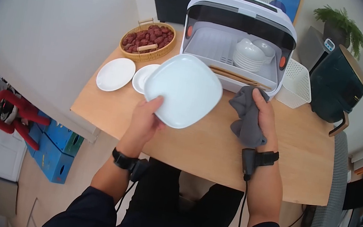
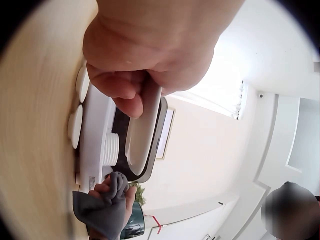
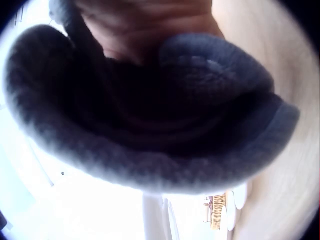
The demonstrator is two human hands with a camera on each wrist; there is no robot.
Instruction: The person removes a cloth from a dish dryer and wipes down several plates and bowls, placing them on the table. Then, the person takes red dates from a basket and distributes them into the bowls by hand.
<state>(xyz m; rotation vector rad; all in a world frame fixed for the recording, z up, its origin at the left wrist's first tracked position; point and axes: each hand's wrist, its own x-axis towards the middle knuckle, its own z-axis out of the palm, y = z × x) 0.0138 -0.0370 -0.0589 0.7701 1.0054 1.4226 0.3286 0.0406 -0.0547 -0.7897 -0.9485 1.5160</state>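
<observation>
My left hand (image 1: 147, 115) pinches a pale, rounded-square plate (image 1: 185, 90) by its near left edge, thumb on top. It is raised over the table, its broad face turned up toward the head camera. In the left wrist view the plate (image 2: 145, 135) appears nearly edge-on beneath the curled fingers (image 2: 112, 85). My right hand (image 1: 264, 115) grips a bunched dark grey cloth (image 1: 247, 124) to the right of the plate, with a gap between them. The cloth (image 3: 140, 172) fills much of the right wrist view and hides most of that hand's fingers.
Behind stands a white dish cabinet (image 1: 188, 64), lid raised, with stacked bowls (image 1: 249, 55) inside and chopsticks (image 1: 239, 77) at its front. Two white plates (image 1: 115, 74) and a wicker basket (image 1: 129, 55) of dark red fruit lie left. A white basket (image 1: 296, 86) and green appliance (image 1: 337, 86) stand right.
</observation>
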